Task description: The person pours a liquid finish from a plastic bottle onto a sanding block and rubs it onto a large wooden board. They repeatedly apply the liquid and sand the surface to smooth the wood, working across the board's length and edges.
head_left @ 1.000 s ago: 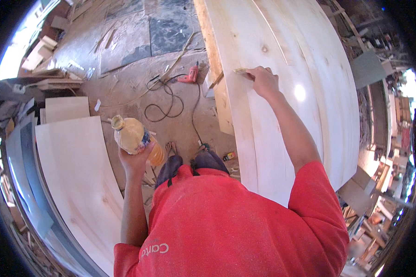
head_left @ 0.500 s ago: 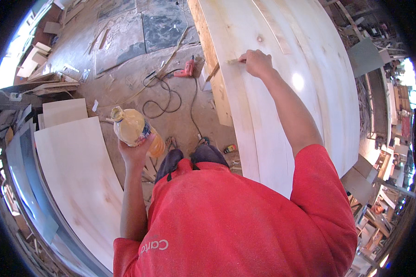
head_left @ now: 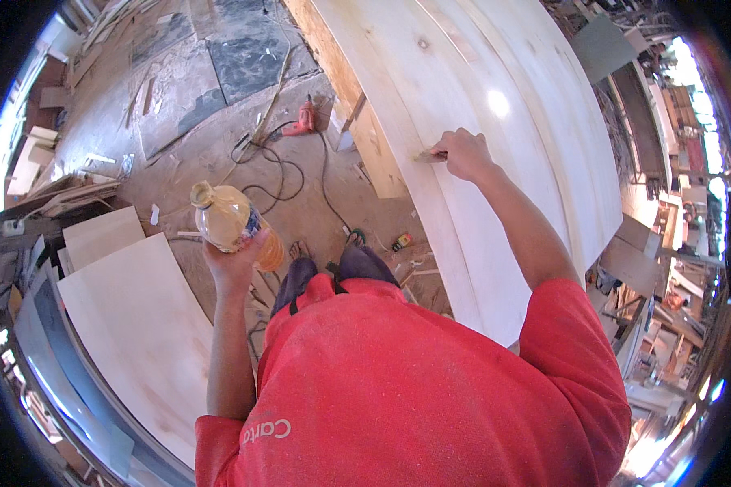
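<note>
My left hand [head_left: 234,261] holds up a clear plastic bottle [head_left: 231,221] of yellowish liquid, tilted over the floor. My right hand [head_left: 463,154] is closed on a small brush or stick [head_left: 425,157] whose tip rests on the near edge of a large pale plywood sheet [head_left: 495,105]. That sheet lies on a wooden frame [head_left: 365,122] to my right and fills the upper right of the view. My red shirt fills the lower middle.
A red power drill [head_left: 303,118] and black cables [head_left: 272,174] lie on the dusty floor ahead. Pale boards [head_left: 130,325] are stacked at my left. A small yellow object [head_left: 401,241] lies near my feet. Workshop clutter lines the right edge.
My right hand has slid along the sheet's edge toward me. The bottle in my left hand has stayed about where it was.
</note>
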### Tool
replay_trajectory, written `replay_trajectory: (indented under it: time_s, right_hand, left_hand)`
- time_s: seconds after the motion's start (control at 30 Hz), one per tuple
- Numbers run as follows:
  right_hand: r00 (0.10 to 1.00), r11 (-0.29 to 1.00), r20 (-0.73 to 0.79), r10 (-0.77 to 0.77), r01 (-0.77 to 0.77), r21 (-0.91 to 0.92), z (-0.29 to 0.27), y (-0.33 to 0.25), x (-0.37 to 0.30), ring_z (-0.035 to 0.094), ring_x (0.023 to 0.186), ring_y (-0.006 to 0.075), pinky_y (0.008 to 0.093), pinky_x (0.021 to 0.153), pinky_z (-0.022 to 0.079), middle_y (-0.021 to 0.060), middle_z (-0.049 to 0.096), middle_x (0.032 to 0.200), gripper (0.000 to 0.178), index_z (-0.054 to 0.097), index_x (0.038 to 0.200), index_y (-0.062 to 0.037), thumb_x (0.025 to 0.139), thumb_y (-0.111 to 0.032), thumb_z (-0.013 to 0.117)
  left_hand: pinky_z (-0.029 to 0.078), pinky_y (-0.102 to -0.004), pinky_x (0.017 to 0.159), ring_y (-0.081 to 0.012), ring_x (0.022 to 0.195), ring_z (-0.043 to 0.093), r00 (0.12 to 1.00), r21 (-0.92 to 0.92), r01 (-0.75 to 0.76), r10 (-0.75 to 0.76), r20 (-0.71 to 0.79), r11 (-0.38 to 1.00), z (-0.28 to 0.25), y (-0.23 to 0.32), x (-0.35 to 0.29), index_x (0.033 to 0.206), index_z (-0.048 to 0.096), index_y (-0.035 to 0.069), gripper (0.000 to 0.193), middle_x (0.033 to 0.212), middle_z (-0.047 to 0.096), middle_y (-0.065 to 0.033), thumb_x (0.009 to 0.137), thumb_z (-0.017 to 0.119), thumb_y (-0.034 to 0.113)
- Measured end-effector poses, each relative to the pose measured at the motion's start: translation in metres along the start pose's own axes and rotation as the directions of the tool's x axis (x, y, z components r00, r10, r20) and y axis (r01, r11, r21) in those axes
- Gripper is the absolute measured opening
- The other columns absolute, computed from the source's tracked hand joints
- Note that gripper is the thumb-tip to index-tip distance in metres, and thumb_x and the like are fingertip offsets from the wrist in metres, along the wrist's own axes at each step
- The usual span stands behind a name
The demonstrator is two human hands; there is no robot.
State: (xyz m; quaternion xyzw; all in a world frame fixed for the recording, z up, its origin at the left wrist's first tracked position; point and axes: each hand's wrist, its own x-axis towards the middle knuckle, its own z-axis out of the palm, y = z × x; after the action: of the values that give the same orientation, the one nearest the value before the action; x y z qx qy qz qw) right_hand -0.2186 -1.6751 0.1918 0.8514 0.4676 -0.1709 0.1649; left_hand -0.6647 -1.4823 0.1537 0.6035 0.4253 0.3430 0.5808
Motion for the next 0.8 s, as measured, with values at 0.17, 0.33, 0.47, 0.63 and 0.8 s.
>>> replay_trajectory:
  time_s: [0.17,0.33,0.47,0.63,0.8]
  right_hand:
    - [0.998,0.995,0.026,0.065,-0.067,0.068,0.027,0.003,-0.046,0.062,0.118,0.0242,0.0556,0.101,0.045,-0.0022,0.071,0.113,0.036,0.08,0.112,-0.0306,0.094,-0.006,0.061]
    - [0.997,0.993,-0.005,0.08,-0.079,0.09,0.047,0.0,-0.086,0.061,0.117,0.0241,0.054,0.098,0.045,-0.002,0.071,0.112,0.036,0.08,0.111,-0.03,0.091,-0.006,0.063]
    - [0.994,0.988,-0.002,0.105,-0.104,0.111,0.057,-0.002,-0.107,0.061,0.116,0.0238,0.0531,0.098,0.045,-0.0022,0.071,0.11,0.036,0.081,0.109,-0.0295,0.091,-0.005,0.062]
    - [0.993,0.987,0.043,0.109,-0.114,0.116,0.059,0.0,-0.125,0.061,0.117,0.0236,0.0525,0.099,0.045,-0.0021,0.071,0.113,0.038,0.081,0.109,-0.0296,0.09,-0.003,0.061]
    - [0.995,0.991,0.036,0.091,-0.094,0.099,0.065,0.004,-0.143,0.062,0.118,0.0246,0.0525,0.098,0.046,-0.0007,0.071,0.114,0.038,0.081,0.11,-0.0292,0.089,-0.004,0.061]
  left_hand:
    - [0.057,-0.0348,0.093,-0.0184,0.108,0.069,0.998,-0.039,0.005,-0.003,0.058,0.999,-0.012,-0.007,0.005,0.131,0.059,-0.001,0.07,0.121,0.07,-0.0089,0.072,0.095,0.007]
    - [0.057,-0.0352,0.094,-0.0191,0.108,0.069,0.992,0.035,-0.047,0.043,0.122,0.998,-0.02,-0.002,0.008,0.131,0.059,-0.001,0.069,0.12,0.07,-0.0095,0.072,0.096,0.008]
    - [0.056,-0.0354,0.094,-0.0196,0.108,0.069,0.986,0.062,-0.067,0.057,0.154,0.996,-0.022,0.004,0.007,0.131,0.059,-0.001,0.069,0.12,0.07,-0.0095,0.072,0.095,0.008]
    - [0.056,-0.0353,0.095,-0.0197,0.108,0.069,0.986,0.083,-0.081,0.067,0.151,0.993,-0.016,0.005,0.001,0.131,0.059,0.0,0.069,0.122,0.07,-0.0091,0.073,0.094,0.007]
    - [0.056,-0.0357,0.096,-0.0195,0.11,0.069,0.985,0.036,-0.044,0.037,0.167,0.998,0.002,-0.002,-0.011,0.132,0.058,0.0,0.071,0.124,0.069,-0.0087,0.072,0.095,0.007]
